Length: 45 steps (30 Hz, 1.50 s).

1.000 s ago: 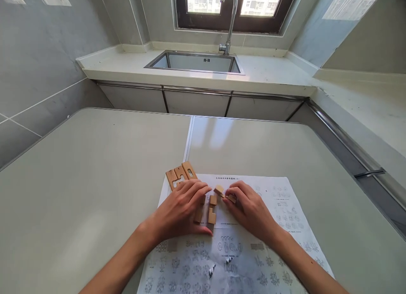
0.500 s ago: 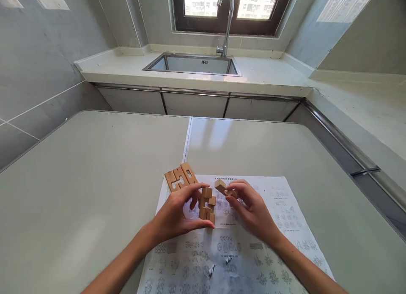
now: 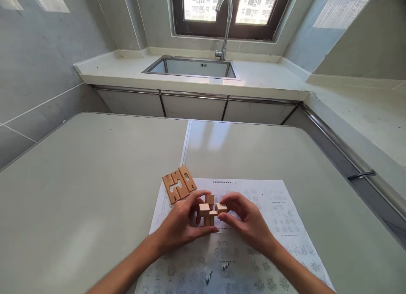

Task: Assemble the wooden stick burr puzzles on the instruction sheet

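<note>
My left hand (image 3: 179, 224) grips upright notched wooden puzzle pieces (image 3: 207, 211) just above a printed instruction sheet (image 3: 272, 218) on the table. From the right, my right hand (image 3: 247, 220) pinches another wooden puzzle piece (image 3: 221, 208) and presses it crosswise against the upright ones. Three flat wooden pieces (image 3: 179, 185) with slots lie side by side at the sheet's far left corner, a little beyond my left hand.
The grey table (image 3: 95, 179) has a seam down its middle. Beyond it runs a counter with a steel sink (image 3: 193, 67) and a curved tap (image 3: 223, 23) under a window. A second counter (image 3: 364, 112) lines the right side.
My left hand lifted the pieces off the sheet and stood them upright. My right hand brought its piece left until it met them. The view tilted down slightly.
</note>
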Available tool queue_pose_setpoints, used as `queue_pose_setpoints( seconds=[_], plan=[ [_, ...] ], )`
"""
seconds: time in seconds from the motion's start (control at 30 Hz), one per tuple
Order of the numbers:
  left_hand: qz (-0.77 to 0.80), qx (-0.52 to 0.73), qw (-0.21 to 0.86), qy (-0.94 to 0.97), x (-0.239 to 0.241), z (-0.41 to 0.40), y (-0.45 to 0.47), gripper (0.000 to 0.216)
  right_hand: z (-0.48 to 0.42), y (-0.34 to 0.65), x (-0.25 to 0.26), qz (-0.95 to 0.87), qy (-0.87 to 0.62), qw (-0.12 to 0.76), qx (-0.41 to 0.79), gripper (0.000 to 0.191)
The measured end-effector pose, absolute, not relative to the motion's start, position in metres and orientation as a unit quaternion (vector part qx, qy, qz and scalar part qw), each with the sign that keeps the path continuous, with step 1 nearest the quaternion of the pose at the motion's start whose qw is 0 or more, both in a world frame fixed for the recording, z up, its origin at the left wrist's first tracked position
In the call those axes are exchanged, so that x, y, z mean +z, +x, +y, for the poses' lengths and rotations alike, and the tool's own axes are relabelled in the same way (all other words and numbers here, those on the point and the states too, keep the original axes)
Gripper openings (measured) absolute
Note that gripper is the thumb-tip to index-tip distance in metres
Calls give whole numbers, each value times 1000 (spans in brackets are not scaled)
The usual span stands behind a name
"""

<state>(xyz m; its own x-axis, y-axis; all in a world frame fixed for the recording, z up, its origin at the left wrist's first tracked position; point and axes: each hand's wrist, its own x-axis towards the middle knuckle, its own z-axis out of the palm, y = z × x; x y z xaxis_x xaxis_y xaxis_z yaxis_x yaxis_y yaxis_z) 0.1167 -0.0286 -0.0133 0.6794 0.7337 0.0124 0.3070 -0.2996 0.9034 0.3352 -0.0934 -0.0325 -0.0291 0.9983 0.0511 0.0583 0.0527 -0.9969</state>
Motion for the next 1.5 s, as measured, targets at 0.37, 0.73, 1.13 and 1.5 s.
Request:
queue_pose_setpoints(
  seconds=[0.37,0.73,1.13,1.5],
  plan=[
    [320,205,530,759,-7,-29,119,66,-94,335,-31,-574,-543,469,395,28],
    [309,207,575,729,-7,-29,120,66,-94,336,-30,-566,-554,458,404,30],
    [330,231,576,712,-4,-29,120,66,-94,336,-28,-570,-543,444,429,27],
    [419,325,600,599,-3,-29,118,72,-96,334,-33,-746,-491,386,232,19]
  ],
)
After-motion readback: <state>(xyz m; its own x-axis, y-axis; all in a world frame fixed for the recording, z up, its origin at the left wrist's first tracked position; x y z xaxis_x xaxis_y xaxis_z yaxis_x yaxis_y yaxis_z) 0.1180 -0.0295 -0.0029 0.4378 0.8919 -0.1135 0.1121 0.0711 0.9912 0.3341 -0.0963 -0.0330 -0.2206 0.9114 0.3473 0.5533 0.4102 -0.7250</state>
